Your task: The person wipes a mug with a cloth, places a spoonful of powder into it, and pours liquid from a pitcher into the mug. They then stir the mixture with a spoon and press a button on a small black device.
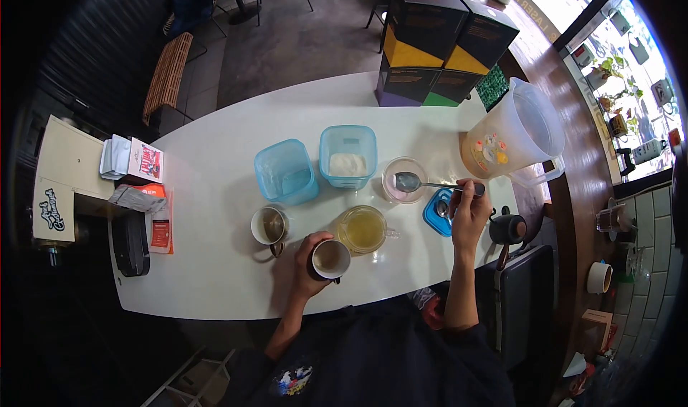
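Observation:
My left hand (309,265) is closed around a dark mug (331,258) with a white inside and a little brownish content at the bottom. In my right hand (469,217) is the handle of a metal spoon (408,182), whose bowl overlaps a small clear cup (403,197) in this view. Between the hands stands a glass mug (362,229) of yellowish liquid. Another cup (271,225), white inside, sits left of my left hand. Beyond them are a light-blue tub (287,172) and a second blue tub (348,142) holding white powder. A blue lid (436,220) with a smaller spoon (443,207) lies beside my right hand.
A large translucent pitcher (512,134) stands at the right, in front of stacked dark boxes (430,34). A small black pot (507,229) is near the right edge. Packets (147,159) and a black case (131,243) line the left end of the white table (215,278).

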The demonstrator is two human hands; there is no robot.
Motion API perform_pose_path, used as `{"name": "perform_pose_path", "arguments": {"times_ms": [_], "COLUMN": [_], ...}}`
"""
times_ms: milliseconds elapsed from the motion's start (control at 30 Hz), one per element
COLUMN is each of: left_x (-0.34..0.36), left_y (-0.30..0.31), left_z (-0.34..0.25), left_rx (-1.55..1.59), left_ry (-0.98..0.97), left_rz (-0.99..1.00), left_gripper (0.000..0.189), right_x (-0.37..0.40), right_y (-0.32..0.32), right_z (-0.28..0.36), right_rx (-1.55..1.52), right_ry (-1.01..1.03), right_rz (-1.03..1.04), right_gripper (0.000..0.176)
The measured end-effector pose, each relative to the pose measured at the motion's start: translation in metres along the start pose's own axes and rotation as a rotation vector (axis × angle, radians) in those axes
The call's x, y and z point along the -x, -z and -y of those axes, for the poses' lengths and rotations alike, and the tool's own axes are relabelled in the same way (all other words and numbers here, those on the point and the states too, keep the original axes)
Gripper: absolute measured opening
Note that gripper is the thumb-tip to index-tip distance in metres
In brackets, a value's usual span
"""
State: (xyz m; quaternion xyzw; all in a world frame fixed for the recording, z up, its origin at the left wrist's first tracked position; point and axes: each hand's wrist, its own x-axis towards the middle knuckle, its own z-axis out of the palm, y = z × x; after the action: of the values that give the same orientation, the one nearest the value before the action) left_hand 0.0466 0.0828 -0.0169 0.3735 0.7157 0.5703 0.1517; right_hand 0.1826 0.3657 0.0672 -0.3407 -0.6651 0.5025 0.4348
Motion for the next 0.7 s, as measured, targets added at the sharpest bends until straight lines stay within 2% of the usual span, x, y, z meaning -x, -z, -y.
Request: {"name": "perform_pose_path", "arguments": {"times_ms": [267,467,700], "left_x": [0.001,0.000,0.001], "left_y": [-0.001,0.000,-0.001], "left_z": [-0.005,-0.006,-0.002], "left_rx": [0.045,0.045,0.160], "left_ry": [0.045,0.026,0.083], "left_rz": [-0.018,-0.011,-0.013], "left_gripper": [0.072,0.075,0.077], "right_x": [-0.002,0.001,0.016], "right_y": [0.007,0.015,0.015], "right_z": [-0.006,0.013,0.049], "right_rx": [-0.138,-0.207,-0.356], "right_ry": [-0.041,0.011,0.004], "right_rz": [-0.032,-0.073,0.037], "right_gripper": [0.027,0.026,0.026]}}
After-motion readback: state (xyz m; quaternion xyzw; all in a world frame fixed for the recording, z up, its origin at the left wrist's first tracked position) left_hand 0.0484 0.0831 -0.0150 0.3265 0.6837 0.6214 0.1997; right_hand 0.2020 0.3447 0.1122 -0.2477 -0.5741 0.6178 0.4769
